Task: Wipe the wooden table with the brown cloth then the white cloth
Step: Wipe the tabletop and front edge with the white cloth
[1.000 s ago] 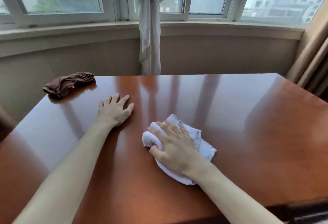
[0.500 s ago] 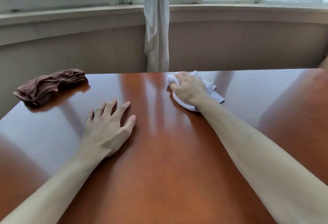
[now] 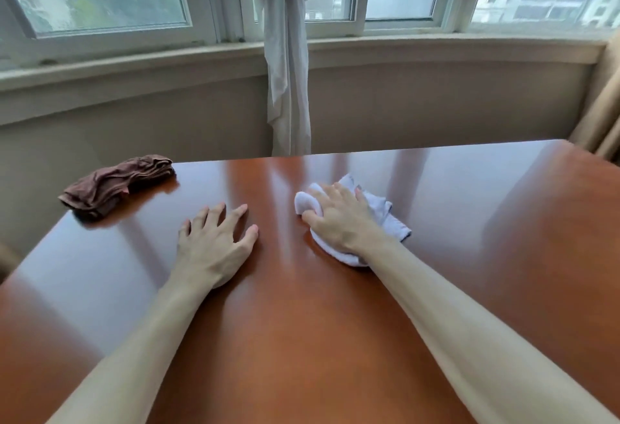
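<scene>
White cloth (image 3: 349,219): bunched under the right hand (image 3: 342,219), lying on the far middle of the counter (image 3: 469,256), a little short of the back edge.
What changed: a second ago the cloth was near the front of the counter; half a second ago it had been pushed up against the far edge; now it has come part of the way back toward the person. That reads as a back-and-forth stroke down the middle strip.
Meaning for the task: the brown cloth (image 3: 117,185) lies put aside at the far left corner, so the brown pass looks finished and the white pass is under way; the right side likely remains to be covered.
Right fingers (image 3: 332,193): curled over the wad, thumb tucked at its near edge, gripping and pressing it down.
Left hand (image 3: 214,245): flat on the wood, fingers spread and straight, holding nothing, apparently bracing.
Materials: the counter is glossy reddish-brown wood, mirroring the window panes in pale streaks. The white cloth is soft and thick, crumpled with a loose flap trailing right. The brown cloth is thinner, wrinkled into a long ridged heap.
</scene>
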Demonstrator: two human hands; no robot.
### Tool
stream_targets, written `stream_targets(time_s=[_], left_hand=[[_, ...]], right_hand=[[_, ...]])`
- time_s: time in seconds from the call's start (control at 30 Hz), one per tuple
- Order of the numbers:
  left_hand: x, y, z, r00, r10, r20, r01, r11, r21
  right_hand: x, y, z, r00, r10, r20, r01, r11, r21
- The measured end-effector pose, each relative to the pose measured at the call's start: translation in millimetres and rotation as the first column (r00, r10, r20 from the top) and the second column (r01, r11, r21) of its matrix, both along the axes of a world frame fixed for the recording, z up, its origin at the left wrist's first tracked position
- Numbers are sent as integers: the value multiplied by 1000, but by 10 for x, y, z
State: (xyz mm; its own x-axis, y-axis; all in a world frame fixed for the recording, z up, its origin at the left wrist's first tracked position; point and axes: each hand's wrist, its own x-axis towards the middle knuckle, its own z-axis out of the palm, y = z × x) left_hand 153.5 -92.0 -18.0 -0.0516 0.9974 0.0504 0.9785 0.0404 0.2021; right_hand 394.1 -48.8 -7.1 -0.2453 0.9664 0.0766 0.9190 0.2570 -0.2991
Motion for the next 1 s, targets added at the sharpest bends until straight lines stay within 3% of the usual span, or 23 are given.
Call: stream_targets(time_s=[0.2,0.3,0.47,0.8,0.9,1.0], left_hand=[[8,-31,13,1000,-10,-9,9,999,-32],[-2,-35,20,1000,-14,-14,13,999,-37],[-10,-2,-45,1000,-13,-8,13,1000,-5],[-17,0,-58,1000,12,-15,-11,999,45],[-17,20,-51,1000,17,-13,-17,999,43],[-21,12,-22,1000,17,10,-17,999,38]], right_hand=[[-101,-1796,49,987,159,12,-159,987,-16],[-102,-1972,62,986,164,9,-164,986,-40],[-203,-1129,29,999,54,3,-54,998,-6],[-257,1470,45,991,-131,-2,131,991,-34],[-189,1757,-10,982,-191,-2,191,981,-22],[-172,1437,-36,989,-149,-1,149,989,-8]])
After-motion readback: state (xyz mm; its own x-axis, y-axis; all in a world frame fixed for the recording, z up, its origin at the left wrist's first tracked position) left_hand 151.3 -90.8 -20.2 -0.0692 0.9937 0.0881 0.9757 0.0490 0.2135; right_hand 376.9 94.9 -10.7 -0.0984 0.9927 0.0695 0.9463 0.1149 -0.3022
